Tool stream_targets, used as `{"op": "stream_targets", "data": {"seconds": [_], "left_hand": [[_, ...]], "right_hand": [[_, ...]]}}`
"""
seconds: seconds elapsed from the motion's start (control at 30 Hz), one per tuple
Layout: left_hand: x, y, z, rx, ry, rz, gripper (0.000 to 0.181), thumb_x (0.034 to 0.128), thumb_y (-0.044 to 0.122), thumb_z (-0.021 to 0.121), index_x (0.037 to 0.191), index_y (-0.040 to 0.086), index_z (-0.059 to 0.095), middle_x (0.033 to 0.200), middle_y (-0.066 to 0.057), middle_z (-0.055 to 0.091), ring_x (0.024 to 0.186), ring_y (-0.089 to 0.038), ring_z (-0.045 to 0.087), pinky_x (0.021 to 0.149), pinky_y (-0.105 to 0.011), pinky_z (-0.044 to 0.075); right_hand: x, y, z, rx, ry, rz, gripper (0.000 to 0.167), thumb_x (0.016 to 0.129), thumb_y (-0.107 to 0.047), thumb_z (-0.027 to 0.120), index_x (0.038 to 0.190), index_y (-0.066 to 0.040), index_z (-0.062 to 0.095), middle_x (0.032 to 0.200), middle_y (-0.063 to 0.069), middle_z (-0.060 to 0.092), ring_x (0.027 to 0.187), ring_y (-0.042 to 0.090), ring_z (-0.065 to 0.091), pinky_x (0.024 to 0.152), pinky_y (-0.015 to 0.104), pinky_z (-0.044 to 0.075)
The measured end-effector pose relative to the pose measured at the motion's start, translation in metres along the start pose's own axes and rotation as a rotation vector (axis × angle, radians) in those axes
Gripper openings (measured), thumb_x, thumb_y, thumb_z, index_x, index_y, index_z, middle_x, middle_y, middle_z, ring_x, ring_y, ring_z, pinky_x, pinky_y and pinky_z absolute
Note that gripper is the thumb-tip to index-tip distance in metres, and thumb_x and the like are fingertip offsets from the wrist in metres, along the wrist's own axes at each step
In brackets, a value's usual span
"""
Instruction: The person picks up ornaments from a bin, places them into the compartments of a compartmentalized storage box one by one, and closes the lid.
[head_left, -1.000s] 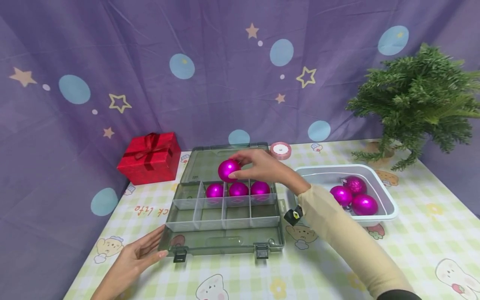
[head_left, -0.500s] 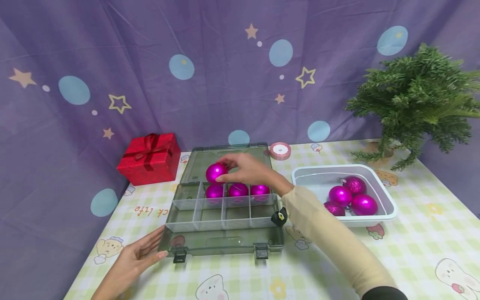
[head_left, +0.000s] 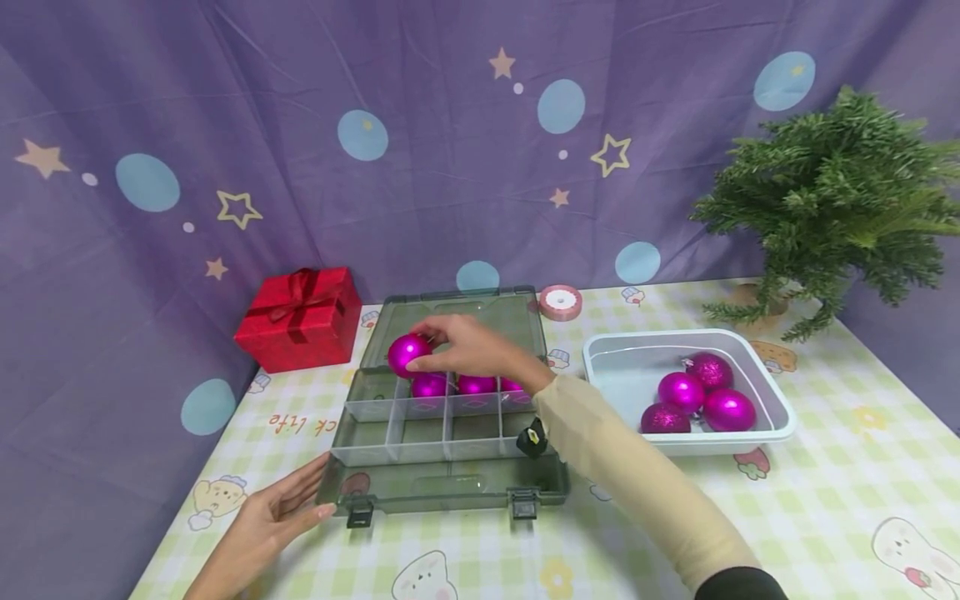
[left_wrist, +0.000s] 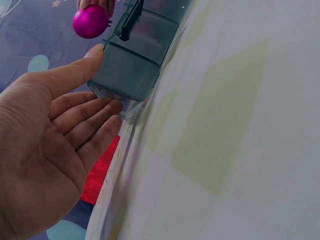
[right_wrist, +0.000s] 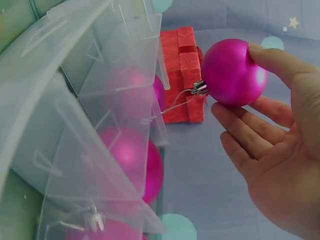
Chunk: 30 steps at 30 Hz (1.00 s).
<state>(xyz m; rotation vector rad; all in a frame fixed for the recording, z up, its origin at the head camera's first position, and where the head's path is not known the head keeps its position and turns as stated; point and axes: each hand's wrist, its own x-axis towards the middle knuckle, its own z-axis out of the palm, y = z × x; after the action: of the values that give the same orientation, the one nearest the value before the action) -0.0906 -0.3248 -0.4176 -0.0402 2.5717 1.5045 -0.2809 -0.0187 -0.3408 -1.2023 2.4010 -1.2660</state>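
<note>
My right hand (head_left: 480, 347) pinches a shiny magenta Christmas bauble (head_left: 409, 356) between thumb and fingers, above the back row of a clear grey divided storage box (head_left: 450, 479). In the right wrist view this bauble (right_wrist: 234, 72) shows its silver cap and a thin string hanging toward the dividers. Three magenta baubles (head_left: 429, 386) sit in back-row compartments, the rightmost partly hidden by my right arm. The back-left compartment (head_left: 375, 385) lies just below and left of the held bauble. My left hand (head_left: 273, 512) has fairly straight fingers and touches the box's front-left corner.
A white tub (head_left: 615, 354) with several magenta baubles stands on the right. The box's lid (head_left: 390, 325) lies folded back. Behind are a red gift box (head_left: 300, 321) and a ribbon spool (head_left: 561, 302). A small artificial fir tree (head_left: 832, 208) stands at the back right.
My right hand has carried the bauble leftward and slightly down over the back row, toward the back-left compartment. My left hand has stayed at the box corner.
</note>
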Motion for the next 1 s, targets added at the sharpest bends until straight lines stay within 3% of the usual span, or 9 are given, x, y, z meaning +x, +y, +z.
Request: {"op": "stream_targets", "data": {"seconds": [0.27,0.57,0.83,1.0], "left_hand": [[-0.001,0.0,0.0,0.009,0.002,0.013,0.074,0.0964,0.026,0.077,0.156,0.0,0.042,0.157,-0.019,0.043,0.141,-0.033,0.04,0.099,-0.013,0.046],[-0.001,0.0,0.0,0.005,-0.002,0.015,0.074,0.0965,0.027,0.077,0.156,0.0,0.042,0.157,-0.019,0.043,0.141,-0.033,0.04,0.099,-0.014,0.046],[0.0,0.001,0.0,0.011,0.005,0.012,0.074,0.0964,0.027,0.077,0.156,-0.001,0.043,0.157,-0.019,0.044,0.141,-0.033,0.041,0.099,-0.014,0.046],[-0.001,0.0,0.0,0.012,0.004,0.014,0.074,0.0965,0.027,0.077,0.156,-0.001,0.043,0.157,-0.019,0.044,0.141,-0.033,0.04,0.1,-0.014,0.046]], "right_hand": [[0.01,-0.004,0.012,-0.003,0.028,-0.002,0.054,0.094,-0.026,0.08,0.138,0.0,0.062,0.123,0.012,0.072,0.11,0.019,0.068,0.096,0.031,0.056],[0.02,-0.009,0.023,0.007,0.025,-0.007,0.052,0.095,-0.025,0.079,0.137,-0.002,0.062,0.123,0.01,0.071,0.11,0.016,0.067,0.089,0.021,0.054],[0.026,-0.008,0.033,0.005,0.028,-0.001,0.051,0.095,-0.025,0.08,0.136,-0.001,0.063,0.125,0.011,0.071,0.114,0.017,0.066,0.098,0.032,0.055],[0.029,-0.005,0.038,0.015,0.037,-0.004,0.051,0.094,-0.025,0.08,0.136,-0.001,0.063,0.124,0.011,0.071,0.112,0.016,0.067,0.097,0.031,0.056]]}}
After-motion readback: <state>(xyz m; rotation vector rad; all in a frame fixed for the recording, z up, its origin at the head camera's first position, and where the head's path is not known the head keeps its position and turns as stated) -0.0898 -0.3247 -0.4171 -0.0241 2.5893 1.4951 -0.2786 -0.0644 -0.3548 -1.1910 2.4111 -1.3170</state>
